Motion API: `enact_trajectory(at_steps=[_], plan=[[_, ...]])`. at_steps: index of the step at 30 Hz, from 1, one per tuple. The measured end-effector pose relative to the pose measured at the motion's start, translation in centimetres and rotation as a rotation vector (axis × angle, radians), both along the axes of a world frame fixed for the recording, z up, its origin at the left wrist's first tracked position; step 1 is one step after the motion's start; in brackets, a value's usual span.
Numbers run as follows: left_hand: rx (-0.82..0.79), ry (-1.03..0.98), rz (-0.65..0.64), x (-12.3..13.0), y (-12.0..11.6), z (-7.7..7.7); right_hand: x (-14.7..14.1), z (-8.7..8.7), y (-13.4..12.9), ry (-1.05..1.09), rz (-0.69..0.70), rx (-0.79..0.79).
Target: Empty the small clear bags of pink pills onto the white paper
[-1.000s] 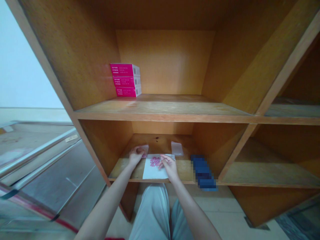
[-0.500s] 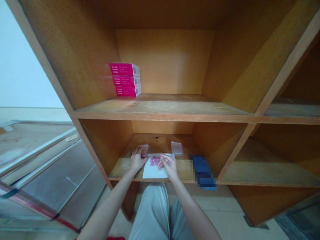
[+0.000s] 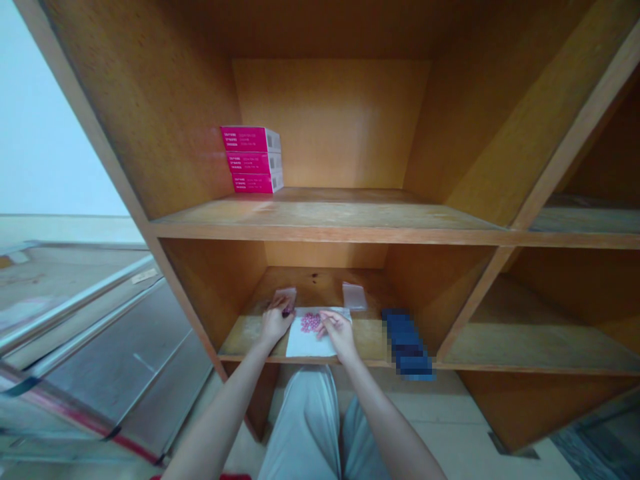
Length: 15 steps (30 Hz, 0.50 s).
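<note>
A small pile of pink beads or pellets lies on a white sheet of paper near the front of the lower shelf. At the pile's right edge is my right hand, its fingertips pinched together; whatever they hold is too small to make out. My left hand rests curled at the paper's left edge. Dark pink pieces show between its thumb and fingers, and a clear plastic bag sticks out beyond its fingertips. Whether those pieces are inside this bag is unclear.
Another clear plastic bag lies behind the paper on the right. A blurred dark blue object overhangs the shelf's front edge. Three pink boxes are stacked on the upper shelf. A wooden divider bounds the right side.
My left fingers have shifted slightly, so more of the clear bag shows beyond them. The right hand stays almost still beside the pile.
</note>
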<state>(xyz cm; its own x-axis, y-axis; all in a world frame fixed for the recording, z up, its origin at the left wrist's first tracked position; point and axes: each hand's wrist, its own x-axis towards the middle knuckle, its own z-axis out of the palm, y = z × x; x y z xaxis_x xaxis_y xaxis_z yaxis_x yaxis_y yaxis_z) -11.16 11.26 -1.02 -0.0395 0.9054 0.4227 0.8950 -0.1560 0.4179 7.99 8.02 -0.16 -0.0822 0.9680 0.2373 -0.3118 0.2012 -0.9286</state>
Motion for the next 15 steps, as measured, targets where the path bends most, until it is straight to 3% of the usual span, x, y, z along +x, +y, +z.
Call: enact_trajectory(at_steps=[7, 10, 12, 15], plan=[[0.001, 0.0, 0.016, 0.1, 0.0, 0.2, -0.1, 0.1, 0.1, -0.087, -0.072, 0.094], [-0.025, 0.004, 0.029, 0.2, 0.0, 0.1, 0.9, 0.2, 1.0, -0.213, -0.183, 0.175], [-0.033, 0.001, 0.029, 0.1, 0.1, 0.0, 1.9, 0.5, 1.9, -0.377, -0.333, 0.222], [-0.05, 0.003, 0.034, 0.1, 0.2, -0.2, 3.6, 1.0, 3.3, -0.866, -0.553, 0.266]])
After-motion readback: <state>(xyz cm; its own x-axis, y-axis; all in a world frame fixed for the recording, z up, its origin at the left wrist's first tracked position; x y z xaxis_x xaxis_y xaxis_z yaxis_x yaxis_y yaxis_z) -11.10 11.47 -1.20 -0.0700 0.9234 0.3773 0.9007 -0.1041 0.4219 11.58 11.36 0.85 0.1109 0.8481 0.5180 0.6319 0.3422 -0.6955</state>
